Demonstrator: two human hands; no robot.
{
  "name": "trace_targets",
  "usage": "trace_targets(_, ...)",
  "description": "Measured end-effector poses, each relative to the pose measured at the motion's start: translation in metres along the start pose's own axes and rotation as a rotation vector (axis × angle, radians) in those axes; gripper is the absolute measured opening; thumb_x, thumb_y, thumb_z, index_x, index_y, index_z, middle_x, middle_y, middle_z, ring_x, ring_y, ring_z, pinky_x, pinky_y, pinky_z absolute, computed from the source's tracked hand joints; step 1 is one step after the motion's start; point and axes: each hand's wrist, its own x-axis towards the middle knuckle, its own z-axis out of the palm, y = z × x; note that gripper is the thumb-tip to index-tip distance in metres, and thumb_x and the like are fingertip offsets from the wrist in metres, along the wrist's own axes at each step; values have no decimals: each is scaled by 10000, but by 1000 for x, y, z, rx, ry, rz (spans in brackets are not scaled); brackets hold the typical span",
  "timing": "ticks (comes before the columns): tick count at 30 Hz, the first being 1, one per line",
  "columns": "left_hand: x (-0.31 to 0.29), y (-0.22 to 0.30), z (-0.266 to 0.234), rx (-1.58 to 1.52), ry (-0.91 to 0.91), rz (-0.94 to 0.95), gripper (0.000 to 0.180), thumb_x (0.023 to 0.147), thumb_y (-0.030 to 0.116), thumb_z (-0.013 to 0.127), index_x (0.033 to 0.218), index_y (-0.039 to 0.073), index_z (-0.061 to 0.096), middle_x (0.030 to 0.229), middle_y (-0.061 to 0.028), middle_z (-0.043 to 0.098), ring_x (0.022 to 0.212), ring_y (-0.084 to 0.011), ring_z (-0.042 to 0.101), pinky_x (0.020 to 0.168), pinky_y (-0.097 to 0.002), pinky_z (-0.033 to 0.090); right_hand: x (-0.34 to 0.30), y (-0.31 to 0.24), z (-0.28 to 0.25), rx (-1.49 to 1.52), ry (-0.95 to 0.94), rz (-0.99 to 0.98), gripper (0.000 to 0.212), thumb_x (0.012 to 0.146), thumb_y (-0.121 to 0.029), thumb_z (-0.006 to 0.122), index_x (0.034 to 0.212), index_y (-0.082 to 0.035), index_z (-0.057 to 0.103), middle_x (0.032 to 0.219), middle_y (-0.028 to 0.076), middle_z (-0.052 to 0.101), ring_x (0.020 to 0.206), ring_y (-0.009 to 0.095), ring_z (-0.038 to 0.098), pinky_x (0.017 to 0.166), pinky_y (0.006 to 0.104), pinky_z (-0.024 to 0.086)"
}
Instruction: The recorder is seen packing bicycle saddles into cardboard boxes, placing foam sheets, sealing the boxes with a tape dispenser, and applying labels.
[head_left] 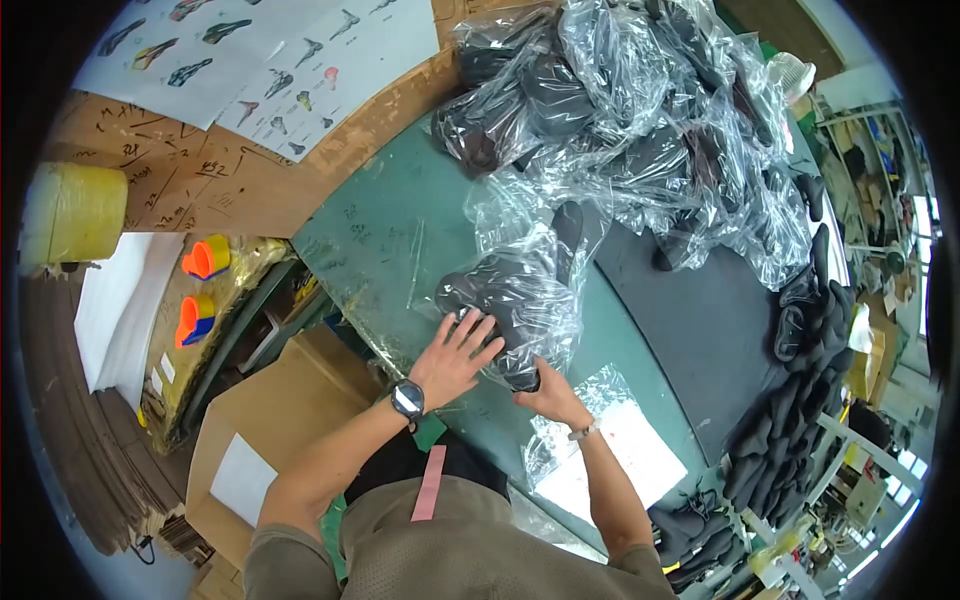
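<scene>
On the green tabletop [380, 215] in front of me lies a clear plastic bag [500, 215] with dark padded pieces in it, which look like black bicycle saddles [510, 300]. My left hand [458, 355] lies on the near left side of the bag, fingers spread. My right hand [552, 393] is closed round the near end of the bagged saddle, thumb on top; its fingers underneath are hidden. Beyond, a heap of similar saddles in clear bags [640, 110] covers the far right of the table.
Flat plastic bags [590, 410] and a white sheet [640, 455] lie beside my right forearm. A black mat [680, 340] stretches to the right, with many unwrapped black saddles [790, 430] past it. An open cardboard box [250, 420] and yellow tape rolls [205, 258] are on the left.
</scene>
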Motion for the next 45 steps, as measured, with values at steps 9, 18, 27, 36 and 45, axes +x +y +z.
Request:
trace_targets(9,-15,-12,71,-80,-59,-58,402,841,197,587,1225,78,591,1194,-63,592,1240,-249,495,1137,-470,292,61,-83,-47,-53,386,-180,275,884,-269,670,920,4,662,828,160,679,750,231,633,682,348,480)
trace_targets(18,-100,32,-143,-1323,409,-625,664,709,217,748,1279,-4,490,1167,-201,620,1087,-374,595,908,-409,494,246,26,-80,-220,491,-41,629,738,-442,805,1025,107,700,1019,233,726,920,291,702,847,375,519)
trace_targets(27,-511,-8,-210,-1499,1402,-1280,234,898,80,540,1090,0,647,956,-89,708,918,-177,688,776,-346,561,137,-18,34,-197,421,-160,700,713,-333,777,1168,140,534,1067,222,656,924,305,616,895,397,473)
trace_targets(36,-640,-89,-22,-1450,1540,-1386,215,848,113,662,1049,39,645,968,-22,660,906,-134,604,809,-300,472,-89,-216,209,-283,602,-338,541,771,-107,738,1245,58,536,1069,120,648,952,211,604,901,346,477)
trace_targets(45,-669,3,69,-1804,886,-1683,578,820,399,777,1261,80,583,1255,-54,609,1168,-236,544,981,-394,451,-179,-301,318,-226,541,-550,591,784,-130,782,1293,37,535,1131,88,632,988,183,592,924,323,465)
